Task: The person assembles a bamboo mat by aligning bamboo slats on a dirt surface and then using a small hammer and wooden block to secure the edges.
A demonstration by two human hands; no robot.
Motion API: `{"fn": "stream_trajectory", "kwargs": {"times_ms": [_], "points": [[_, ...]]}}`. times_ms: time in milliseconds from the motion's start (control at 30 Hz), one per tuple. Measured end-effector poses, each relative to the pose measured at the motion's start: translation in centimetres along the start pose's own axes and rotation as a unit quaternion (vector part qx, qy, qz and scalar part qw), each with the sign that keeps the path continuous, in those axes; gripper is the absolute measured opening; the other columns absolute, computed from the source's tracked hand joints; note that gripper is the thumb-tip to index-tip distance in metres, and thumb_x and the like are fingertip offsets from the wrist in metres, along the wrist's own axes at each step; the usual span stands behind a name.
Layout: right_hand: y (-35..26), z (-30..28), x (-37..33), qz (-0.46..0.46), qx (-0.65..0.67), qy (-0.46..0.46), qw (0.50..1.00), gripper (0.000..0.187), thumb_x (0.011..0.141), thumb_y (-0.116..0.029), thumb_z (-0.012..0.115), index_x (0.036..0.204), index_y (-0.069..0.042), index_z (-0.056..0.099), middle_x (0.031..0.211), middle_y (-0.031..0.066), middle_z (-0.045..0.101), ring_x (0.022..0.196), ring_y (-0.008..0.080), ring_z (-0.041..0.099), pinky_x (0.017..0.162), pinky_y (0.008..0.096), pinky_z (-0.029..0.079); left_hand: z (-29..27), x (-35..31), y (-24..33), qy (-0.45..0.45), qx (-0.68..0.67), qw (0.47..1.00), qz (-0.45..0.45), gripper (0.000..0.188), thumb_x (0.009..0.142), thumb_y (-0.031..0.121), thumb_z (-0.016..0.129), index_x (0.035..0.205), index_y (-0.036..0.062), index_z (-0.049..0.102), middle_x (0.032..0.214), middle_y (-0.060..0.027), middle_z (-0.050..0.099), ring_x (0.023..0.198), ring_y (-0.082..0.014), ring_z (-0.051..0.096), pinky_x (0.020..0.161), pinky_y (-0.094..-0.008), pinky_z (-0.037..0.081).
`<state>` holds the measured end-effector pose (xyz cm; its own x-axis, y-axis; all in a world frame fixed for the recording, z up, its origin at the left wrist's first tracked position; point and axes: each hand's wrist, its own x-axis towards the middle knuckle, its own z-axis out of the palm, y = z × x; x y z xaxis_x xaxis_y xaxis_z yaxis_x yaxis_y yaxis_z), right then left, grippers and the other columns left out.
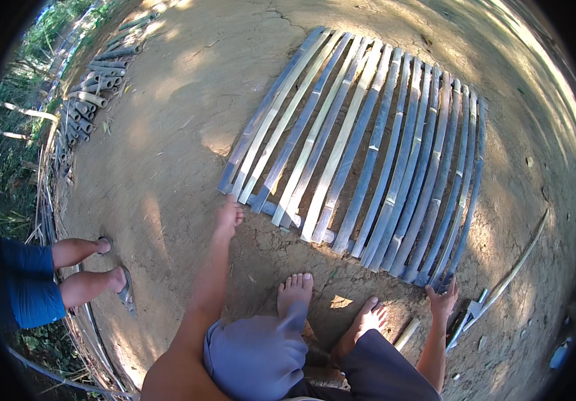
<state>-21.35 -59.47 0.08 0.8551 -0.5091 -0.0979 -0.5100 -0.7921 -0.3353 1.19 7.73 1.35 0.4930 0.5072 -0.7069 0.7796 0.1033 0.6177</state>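
Flat mat of split green-and-pale bamboo slats [361, 154] lies on bare dirt ground [167, 167]. Left hand [229, 216] touches near-left corner, grip loose; right hand [443, 298] grasps near-right slat ends. Best keep corners level, slats aligned.

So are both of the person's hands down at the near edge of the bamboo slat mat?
Yes. The left hand reaches the near-left corner of the bamboo slat mat, and the right hand touches its near-right corner.

Both hands [229, 215] [443, 297] on bamboo-slat mat [368, 154] — dirt ground [167, 134]
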Motion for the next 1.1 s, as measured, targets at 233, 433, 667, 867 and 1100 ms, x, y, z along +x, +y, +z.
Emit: {"fn": "stream_trajectory", "kwargs": {"times_ms": [233, 433, 667, 867, 1100], "points": [[2.2, 0.6, 2.6, 0.076, 0.091, -0.009, 0.993, 0.052, 0.093, -0.04, 0.07, 0.129, -0.003, 0.062, 0.113, 0.0197, 0.064, 0.113, 0.036, 0.059, 0.096, 0.044, 0.048, -5.5, 11.3, 2.9, 0.042, -0.096, 0.993, -0.051, 0.052, 0.099, 0.054, 0.055, 0.129, 0.0122, 0.053, 0.116, -0.0065, 0.059, 0.112, -0.0207, 0.055, 0.099, -0.0466, 0.042], [0.7, -1.6, 5.2, 0.176, 0.15, -0.074, 0.97, 0.049, 0.096, -0.047, 0.06, 0.114, -0.002, 0.069, 0.101, 0.0184, 0.072, 0.094, 0.0315, 0.068, 0.087, 0.0381, 0.05, -7.2, 15.1, 3.1, 0.012, -0.176, 0.973, -0.148, 0.05, 0.091, 0.064, 0.062, 0.093, 0.0143, 0.058, 0.071, 0.0039, 0.047, 0.072, -0.0128, 0.049, 0.066, -0.0322, 0.045], [2.5, -1.7, 6.9, 0.202, 0.127, -0.165, 0.957, 0.055, 0.095, -0.054, 0.054, 0.113, -0.005, 0.069, 0.099, 0.0257, 0.069, 0.099, 0.0405, 0.067, 0.085, 0.0447, 0.049, -6.2, 14.2, 6.4, -0.056, -0.139, 0.988, -0.037, 0.072, 0.093, 0.069, 0.05, 0.135, 0.0106, 0.057, 0.126, -0.0106, 0.065, 0.107, -0.0269, 0.065, 0.094, -0.045, 0.054], [1.7, -1.3, 7.9, 0.163, 0.14, -0.084, 0.973, 0.049, 0.096, -0.047, 0.051, 0.109, -0.002, 0.067, 0.095, 0.027, 0.068, 0.098, 0.0428, 0.066, 0.085, 0.0459, 0.049, -7.9, 12.8, 9.8, -0.046, 0.1, 0.994, -0.028, 0.062, 0.098, 0.061, 0.04, 0.134, 0.0136, 0.058, 0.127, -0.0112, 0.064, 0.114, -0.0306, 0.062, 0.097, -0.0499, 0.051], [1.1, -1.8, 8.7, 0.131, 0.161, -0.048, 0.977, 0.052, 0.098, -0.05, 0.05, 0.097, 0.0, 0.065, 0.082, 0.0261, 0.067, 0.088, 0.0449, 0.066, 0.078, 0.0496, 0.049, -7.7, 15.4, 12.9, -0.119, 0.196, 0.96, 0.159, 0.073, 0.101, 0.06, 0.033, 0.138, 0.0024, 0.057, 0.135, -0.0154, 0.062, 0.124, -0.0289, 0.058, 0.108, -0.0425, 0.042]]}}
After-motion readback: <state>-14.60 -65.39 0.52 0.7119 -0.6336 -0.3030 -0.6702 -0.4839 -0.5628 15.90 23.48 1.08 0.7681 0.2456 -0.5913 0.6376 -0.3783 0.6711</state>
